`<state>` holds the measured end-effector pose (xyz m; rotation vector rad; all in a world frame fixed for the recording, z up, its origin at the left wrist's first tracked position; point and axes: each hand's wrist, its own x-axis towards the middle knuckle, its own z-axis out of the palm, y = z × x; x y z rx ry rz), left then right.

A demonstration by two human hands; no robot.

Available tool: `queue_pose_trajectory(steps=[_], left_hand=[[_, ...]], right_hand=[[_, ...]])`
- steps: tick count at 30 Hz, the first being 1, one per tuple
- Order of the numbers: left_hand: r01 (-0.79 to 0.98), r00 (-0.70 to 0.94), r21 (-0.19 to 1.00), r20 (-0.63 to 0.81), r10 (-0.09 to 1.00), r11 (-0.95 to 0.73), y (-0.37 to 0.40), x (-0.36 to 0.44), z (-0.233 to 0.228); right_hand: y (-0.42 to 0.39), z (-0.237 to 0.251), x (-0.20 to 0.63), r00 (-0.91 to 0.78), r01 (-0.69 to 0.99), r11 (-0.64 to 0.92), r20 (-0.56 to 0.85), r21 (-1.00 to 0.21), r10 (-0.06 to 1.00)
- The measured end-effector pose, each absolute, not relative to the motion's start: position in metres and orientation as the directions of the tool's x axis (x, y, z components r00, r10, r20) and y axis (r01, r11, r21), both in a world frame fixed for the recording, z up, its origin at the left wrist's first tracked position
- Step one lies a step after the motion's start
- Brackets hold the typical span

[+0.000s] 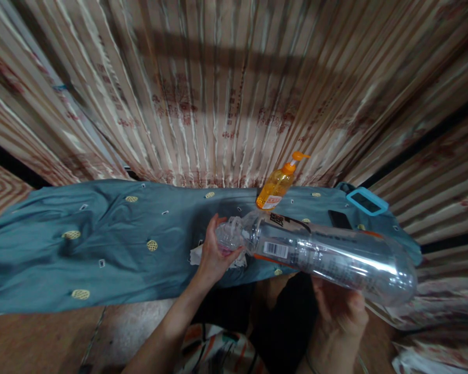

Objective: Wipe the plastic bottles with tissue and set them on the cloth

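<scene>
Item: large clear plastic bottle with barcode label (320, 254), held tilted on its side above the near edge of the bench draped in teal cloth (101, 244). Our right hand (341, 311) cups its base from below, fingers wrapped; our left hand (214, 254) pinches a crumpled white tissue (197, 255) against the bottle's neck. Step judged: wiping the mouth. Behind the bottle: orange pump-dispenser bottle (276, 187).

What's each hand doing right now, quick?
Left hand: closed around the neck end of the clear plastic bottle, over a white cloth.
Right hand: holding the bottle's body from underneath.
</scene>
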<state>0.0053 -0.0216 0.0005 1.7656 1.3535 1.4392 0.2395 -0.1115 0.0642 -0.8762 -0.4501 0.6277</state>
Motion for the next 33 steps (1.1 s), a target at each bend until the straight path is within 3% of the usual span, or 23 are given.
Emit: queue_pose_trajectory(steps=[6, 23, 33], left_hand=[[0.377, -0.032, 0.836, 0.442, 0.896, -0.399, -0.02, 0.005, 0.0], [0.373, -0.032, 0.838, 0.439, 0.898, -0.397, -0.02, 0.006, 0.002], [0.408, -0.033, 0.807, 0.48, 0.877, -0.426, -0.018, 0.006, -0.001]], right_hand=[[-0.112, 0.06, 0.243, 0.716, -0.287, 0.5, 0.164, -0.817, 0.678], [-0.111, 0.056, 0.245, 0.751, -0.325, 0.478, 0.084, -0.816, 0.654], [-0.113, 0.052, 0.246, 0.735, -0.28, 0.484, 0.14, -0.829, 0.664]])
